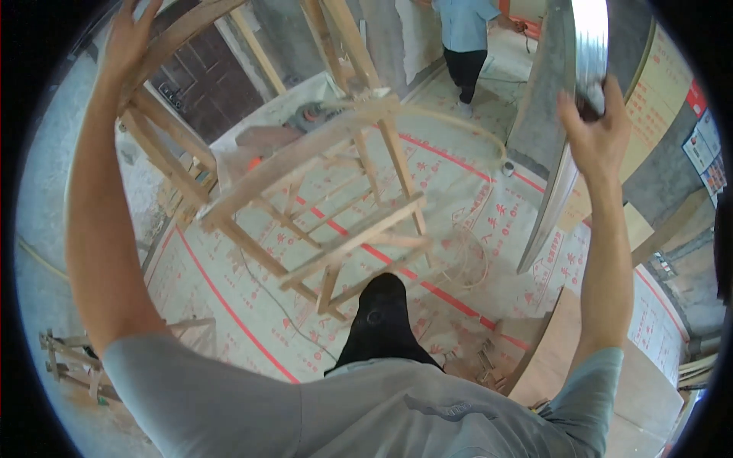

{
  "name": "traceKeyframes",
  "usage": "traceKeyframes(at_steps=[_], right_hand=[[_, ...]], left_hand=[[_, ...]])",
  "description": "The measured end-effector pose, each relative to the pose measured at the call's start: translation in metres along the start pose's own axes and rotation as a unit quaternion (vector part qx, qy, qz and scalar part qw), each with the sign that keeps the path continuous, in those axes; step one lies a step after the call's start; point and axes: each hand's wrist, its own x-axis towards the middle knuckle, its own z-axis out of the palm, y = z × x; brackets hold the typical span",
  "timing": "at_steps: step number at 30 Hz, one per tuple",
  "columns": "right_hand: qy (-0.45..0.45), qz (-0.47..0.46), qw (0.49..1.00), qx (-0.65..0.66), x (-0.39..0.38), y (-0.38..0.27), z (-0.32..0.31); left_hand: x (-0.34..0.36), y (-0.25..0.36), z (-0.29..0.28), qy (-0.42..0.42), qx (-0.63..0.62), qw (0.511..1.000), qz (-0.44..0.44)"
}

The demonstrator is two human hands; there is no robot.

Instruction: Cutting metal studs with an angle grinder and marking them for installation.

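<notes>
The right hand (599, 137) has its grip around a long, shiny silver metal strip (590, 42), right of the tan wooden-framed table (301, 158). The left hand's (130, 44) grip cannot be determined. Strip lifted; setting down apparently remains.

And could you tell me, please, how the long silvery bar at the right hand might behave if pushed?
The silvery bar may feel slippery, since its upper part looks smooth and shiny. It would probably tip easily, being long and narrow and appearing to reach above and below the right hand. Its stiffness is harder to judge, as this lens bends edges.
</notes>
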Motion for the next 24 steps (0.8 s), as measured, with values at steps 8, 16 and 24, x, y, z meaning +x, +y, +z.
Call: traceKeyframes(at_steps=[8,16,24], right_hand=[[0.047,-0.107,0.985,-0.130,0.242,-0.097,0.175],[-0.200,-0.069,0.974,-0.076,0.363,-0.161,0.322],[-0.265,-0.047,0.956,-0.114,0.355,-0.182,0.344]], left_hand=[[-0.049,0.074,-0.026,-0.424,0.067,0.898,-0.100],[-0.026,0.023,-0.058,-0.443,-0.119,0.889,0.011],[0.017,-0.065,0.030,-0.508,-0.455,0.730,-0.050]])
